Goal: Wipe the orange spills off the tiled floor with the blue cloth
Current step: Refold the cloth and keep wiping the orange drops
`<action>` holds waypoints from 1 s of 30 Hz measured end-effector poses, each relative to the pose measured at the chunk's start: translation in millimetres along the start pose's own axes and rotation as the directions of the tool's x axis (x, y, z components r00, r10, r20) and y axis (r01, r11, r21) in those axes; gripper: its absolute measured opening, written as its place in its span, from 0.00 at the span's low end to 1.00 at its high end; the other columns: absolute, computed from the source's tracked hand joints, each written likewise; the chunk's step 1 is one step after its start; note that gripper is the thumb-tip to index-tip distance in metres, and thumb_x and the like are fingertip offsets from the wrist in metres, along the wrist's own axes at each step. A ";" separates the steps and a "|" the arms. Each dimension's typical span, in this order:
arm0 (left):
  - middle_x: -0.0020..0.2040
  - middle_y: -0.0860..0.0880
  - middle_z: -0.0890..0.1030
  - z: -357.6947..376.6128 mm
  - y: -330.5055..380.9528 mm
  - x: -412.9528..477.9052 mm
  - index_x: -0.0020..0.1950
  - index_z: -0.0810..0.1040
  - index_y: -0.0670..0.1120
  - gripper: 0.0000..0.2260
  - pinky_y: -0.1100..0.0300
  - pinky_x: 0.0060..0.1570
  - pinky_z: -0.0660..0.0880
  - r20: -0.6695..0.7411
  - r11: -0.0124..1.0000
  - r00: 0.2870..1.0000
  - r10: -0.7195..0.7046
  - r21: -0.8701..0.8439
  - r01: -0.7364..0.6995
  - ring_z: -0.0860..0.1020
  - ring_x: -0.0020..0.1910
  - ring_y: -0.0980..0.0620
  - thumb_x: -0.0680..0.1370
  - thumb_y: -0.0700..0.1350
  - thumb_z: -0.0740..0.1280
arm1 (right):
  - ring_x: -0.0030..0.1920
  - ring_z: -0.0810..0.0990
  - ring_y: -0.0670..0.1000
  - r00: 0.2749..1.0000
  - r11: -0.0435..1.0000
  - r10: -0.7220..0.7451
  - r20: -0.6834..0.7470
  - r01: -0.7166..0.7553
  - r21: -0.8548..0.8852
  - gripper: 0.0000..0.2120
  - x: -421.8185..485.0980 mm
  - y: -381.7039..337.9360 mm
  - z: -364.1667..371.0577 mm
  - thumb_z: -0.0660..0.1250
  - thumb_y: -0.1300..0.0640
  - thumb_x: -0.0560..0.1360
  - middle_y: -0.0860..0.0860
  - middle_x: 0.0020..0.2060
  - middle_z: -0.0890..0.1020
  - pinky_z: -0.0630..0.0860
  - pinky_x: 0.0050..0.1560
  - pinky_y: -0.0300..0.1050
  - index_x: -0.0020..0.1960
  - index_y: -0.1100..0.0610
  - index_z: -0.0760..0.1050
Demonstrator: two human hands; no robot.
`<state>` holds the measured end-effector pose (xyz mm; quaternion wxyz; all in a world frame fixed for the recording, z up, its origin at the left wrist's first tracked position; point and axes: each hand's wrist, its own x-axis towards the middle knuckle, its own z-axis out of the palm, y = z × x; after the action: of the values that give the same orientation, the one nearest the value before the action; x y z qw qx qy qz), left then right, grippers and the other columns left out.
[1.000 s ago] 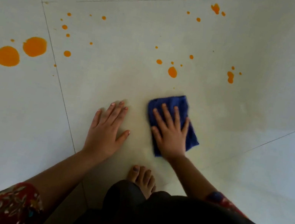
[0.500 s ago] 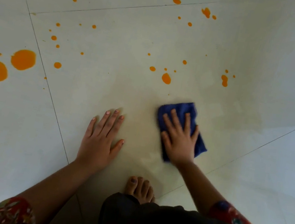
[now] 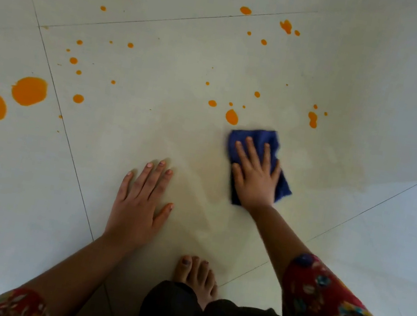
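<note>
The person is crouching on the tiled floor (image 3: pixel 381 76) and pressing the blue cloth (image 3: pixel 257 141) down with the right hand (image 3: pixel 255 175). That hand is lying flat on top with its fingers spread out, not curled around the cloth, so it is pushing and not pinching. The left hand (image 3: pixel 139 208) is resting flat and open on the bare tile, holding nothing, and is probably propping the body up. A bare foot (image 3: pixel 196 274) is showing just below the hands. The cloth is folded and is sitting just below an orange drop (image 3: pixel 231 116), almost touching it. It looks soft, floppy and light, so it will likely bunch up if pushed by one corner. A flat palm on its middle seems the best hold. Many orange spills (image 3: pixel 28 90) are waiting farther up and off to the left, so the job looks far from done.
</note>
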<state>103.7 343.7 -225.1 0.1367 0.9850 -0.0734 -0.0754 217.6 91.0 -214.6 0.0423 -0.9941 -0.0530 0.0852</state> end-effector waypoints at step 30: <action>0.79 0.54 0.53 -47.1 -68.0 -17.1 0.78 0.57 0.49 0.28 0.54 0.76 0.47 -0.073 0.912 0.932 -0.355 -0.245 0.329 0.49 0.78 0.54 0.78 0.56 0.49 | 0.77 0.56 0.57 0.872 0.873 -0.488 -0.028 0.487 -0.021 0.26 24.7 -94.5 13.3 0.51 0.43 0.79 0.45 0.76 0.60 0.60 0.70 0.64 0.76 0.43 0.59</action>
<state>103.4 423.4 -197.2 0.2377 0.9630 0.1176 -0.0487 230.1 188.4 -223.0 0.0567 -0.9501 -0.3016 0.0553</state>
